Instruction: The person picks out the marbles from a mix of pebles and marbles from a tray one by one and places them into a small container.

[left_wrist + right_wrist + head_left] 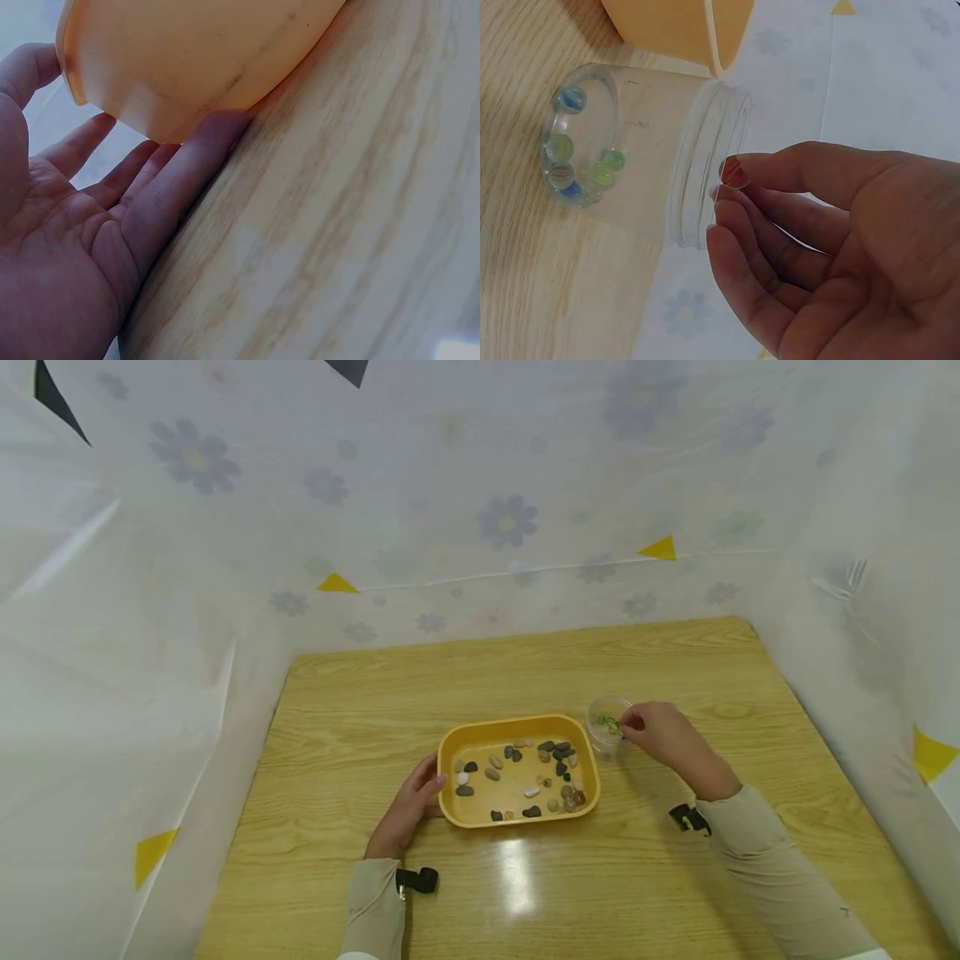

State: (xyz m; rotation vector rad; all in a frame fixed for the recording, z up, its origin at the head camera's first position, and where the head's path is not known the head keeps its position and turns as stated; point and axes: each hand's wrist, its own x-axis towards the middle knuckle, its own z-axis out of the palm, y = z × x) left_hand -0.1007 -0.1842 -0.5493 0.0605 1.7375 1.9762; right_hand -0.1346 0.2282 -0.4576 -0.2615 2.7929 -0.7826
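My left hand (408,802) holds the left end of a yellow plastic tray (517,723), its thumb at the rim and the other fingers along the outer wall. In the left wrist view, the little finger lies low by the tabletop beside the tray wall (195,60). Between thumb and fingertips, my right hand (817,232) pinches a reddish marble (736,174) right at the mouth of a clear jar (649,112). Green, blue and yellowish marbles (601,175) lie at the jar's bottom. In the head view, the right hand (667,737) partly covers the jar's right side.
Dark, grey, tan and white pebbles (492,773) are scattered over the tray floor. The jar stands close to the tray's right end. Under everything is a wood-grain table (360,718), with flowered white sheeting (420,527) behind and at the sides.
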